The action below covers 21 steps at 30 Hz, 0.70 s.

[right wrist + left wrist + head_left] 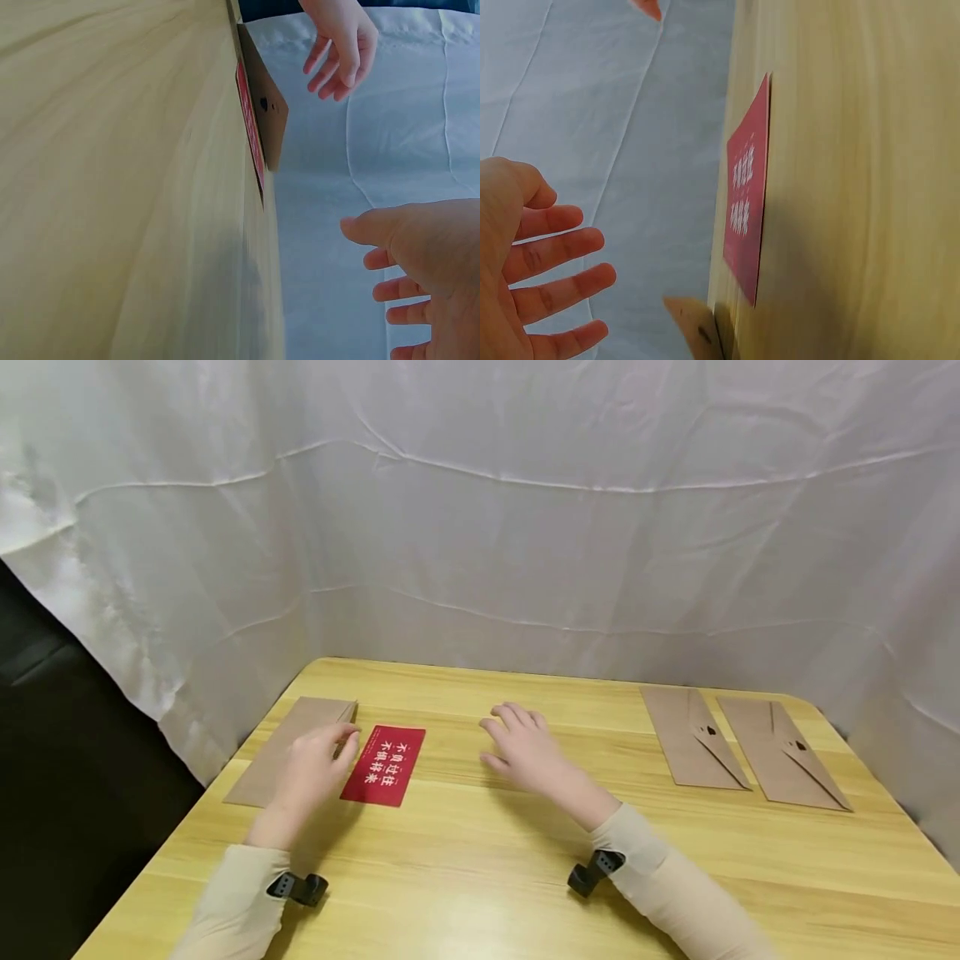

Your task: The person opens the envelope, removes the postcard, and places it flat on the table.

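I see a tabletop (pixel 465 860) of smooth-looking, grained wood, glossy where it catches light. The brown envelopes (pixel 678 735) look like matt kraft paper, the red card (pixel 360 789) smooth card stock. Behind, I get a white curtain (pixel 487 543) of creased, satiny cloth; the beige sleeves (pixel 236 889) read as matt fabric to me.

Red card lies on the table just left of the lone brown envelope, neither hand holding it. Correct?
No: the head view shows the red card just right of the lone brown envelope. It does lie on the table, neither left hand nor right hand holding it.
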### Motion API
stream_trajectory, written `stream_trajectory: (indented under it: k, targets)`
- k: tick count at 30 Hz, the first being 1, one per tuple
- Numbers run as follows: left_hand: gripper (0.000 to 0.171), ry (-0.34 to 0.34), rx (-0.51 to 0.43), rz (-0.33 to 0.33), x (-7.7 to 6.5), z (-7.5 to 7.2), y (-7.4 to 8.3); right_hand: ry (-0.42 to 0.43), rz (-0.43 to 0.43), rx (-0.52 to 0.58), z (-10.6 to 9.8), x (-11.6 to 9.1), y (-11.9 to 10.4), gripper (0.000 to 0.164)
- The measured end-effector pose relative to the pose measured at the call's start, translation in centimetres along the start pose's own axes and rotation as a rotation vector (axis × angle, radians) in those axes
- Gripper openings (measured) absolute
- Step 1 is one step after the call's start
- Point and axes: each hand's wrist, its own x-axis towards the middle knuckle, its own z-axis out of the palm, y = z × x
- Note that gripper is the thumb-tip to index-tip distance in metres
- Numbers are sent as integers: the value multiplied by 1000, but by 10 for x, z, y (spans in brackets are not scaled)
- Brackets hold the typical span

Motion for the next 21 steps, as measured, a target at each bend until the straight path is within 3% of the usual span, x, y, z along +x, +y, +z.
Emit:
stream_trajectory:
  k: [10, 16, 21]
  targets:
    - [18, -43, -30, 118, -7, 14, 28, 46, 45, 34, -13, -39, 32, 49]
    - [15, -79, 12, 224, -11, 24, 48, 70, 57, 21, -18, -65, 48, 51]
    - [12, -108, 36, 273, -13, 34, 60, 85, 61, 8, -22, -88, 61, 50]
